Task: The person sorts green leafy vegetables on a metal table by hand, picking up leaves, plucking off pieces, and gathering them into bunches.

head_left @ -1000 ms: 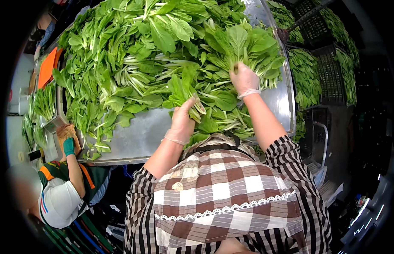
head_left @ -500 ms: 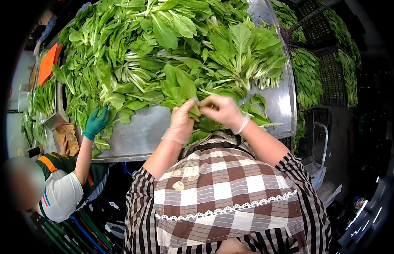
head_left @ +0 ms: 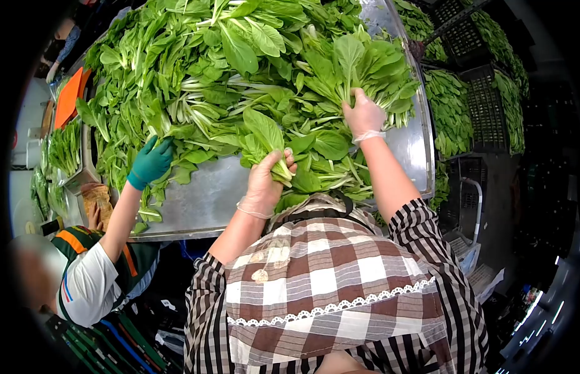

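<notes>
My left hand [head_left: 269,177], in a thin clear glove, is closed round the pale stalk end of a small bunch of leafy greens [head_left: 264,134]. The leaves of that bunch point up and away from me. Over to the right, my right hand [head_left: 365,117], gloved the same way, reaches onto a heap of pale-stalked greens [head_left: 380,65]. Its fingers are closed on the stalks of a leafy green [head_left: 350,59]; part of the grip is hidden. More loose leaves [head_left: 330,146] lie between my hands.
Greens are piled across the metal table [head_left: 199,199]. At left, a co-worker's green-gloved hand [head_left: 151,163] touches the pile near an orange board [head_left: 68,100]. Dark crates [head_left: 486,103] of greens stand beyond the right edge, above a cart handle [head_left: 474,206].
My right hand has moved from beside my left hand up and right to the heap, closing on stalks there. My left hand keeps its bunch. The co-worker's gloved hand has shifted slightly right.
</notes>
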{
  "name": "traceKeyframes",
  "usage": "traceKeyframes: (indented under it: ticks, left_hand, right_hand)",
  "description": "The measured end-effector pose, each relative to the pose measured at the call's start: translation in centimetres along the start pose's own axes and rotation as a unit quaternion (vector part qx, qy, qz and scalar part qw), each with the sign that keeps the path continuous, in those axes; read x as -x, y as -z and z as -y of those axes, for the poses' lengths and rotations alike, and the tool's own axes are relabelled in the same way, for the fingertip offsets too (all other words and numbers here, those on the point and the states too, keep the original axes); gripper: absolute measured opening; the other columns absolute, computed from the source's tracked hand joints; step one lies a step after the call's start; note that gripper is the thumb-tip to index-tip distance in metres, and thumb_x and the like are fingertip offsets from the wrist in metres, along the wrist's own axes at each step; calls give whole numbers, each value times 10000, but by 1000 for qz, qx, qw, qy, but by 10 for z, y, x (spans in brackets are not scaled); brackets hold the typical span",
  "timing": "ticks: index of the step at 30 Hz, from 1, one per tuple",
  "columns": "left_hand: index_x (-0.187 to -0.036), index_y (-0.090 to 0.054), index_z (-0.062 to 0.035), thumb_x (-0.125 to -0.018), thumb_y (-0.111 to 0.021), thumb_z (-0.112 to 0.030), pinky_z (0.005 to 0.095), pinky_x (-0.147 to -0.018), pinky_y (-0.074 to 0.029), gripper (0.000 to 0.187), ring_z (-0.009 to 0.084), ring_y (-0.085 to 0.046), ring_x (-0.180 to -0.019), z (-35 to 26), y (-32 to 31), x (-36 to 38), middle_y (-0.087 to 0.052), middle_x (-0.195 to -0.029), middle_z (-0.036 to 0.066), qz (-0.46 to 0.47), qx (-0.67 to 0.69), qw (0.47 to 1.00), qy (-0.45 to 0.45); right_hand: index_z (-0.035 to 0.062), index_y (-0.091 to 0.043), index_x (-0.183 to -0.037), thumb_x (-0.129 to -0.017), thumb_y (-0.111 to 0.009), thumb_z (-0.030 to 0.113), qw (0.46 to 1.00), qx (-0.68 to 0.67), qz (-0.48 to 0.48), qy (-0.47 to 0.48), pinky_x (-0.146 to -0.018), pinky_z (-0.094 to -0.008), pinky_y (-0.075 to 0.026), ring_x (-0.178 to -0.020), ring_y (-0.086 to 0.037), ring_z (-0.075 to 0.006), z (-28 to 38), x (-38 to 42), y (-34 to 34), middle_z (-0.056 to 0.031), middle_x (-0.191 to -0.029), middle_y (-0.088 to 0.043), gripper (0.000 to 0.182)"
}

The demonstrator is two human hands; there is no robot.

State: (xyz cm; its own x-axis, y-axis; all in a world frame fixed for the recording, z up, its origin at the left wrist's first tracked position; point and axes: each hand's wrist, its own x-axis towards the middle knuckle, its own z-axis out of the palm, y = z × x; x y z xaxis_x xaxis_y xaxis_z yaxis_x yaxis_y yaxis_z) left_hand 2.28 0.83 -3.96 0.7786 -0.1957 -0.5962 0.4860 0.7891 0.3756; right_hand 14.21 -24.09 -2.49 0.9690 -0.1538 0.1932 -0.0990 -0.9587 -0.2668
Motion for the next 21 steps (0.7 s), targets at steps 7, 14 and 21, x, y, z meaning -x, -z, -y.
traceKeyframes:
  ticks: [7,14,21]
  left_hand:
    - [-1119,-564,17,-900,-667,-160,370,-810,-527,300,193,-608,-870,-2,0,5,-629,-1000,90,-10,-5,1000,-3]
    - [-1098,-554,10,-897,-655,-145,342,-801,-484,274,184,-576,-850,-5,5,9,-607,-1001,79,11,16,1000,-19]
    - [-1077,-553,5,-899,-647,-144,345,-805,-480,250,188,-572,-855,-2,2,10,-600,-1012,85,17,11,1000,-15]
  right_hand:
    - [170,-679,-771,-791,-694,181,977,-132,44,160,-578,-371,-536,-620,-678,-255,12,31,-10,-67,-734,-702,27]
    - [153,-742,-878,-821,-709,262,920,-309,205,125,-574,-302,-512,-582,-632,-154,-4,56,14,-25,-758,-718,127]
    - [141,-684,-889,-800,-725,285,997,-30,70,14,-634,-410,-529,-687,-674,-295,-14,15,0,-98,-769,-698,174]
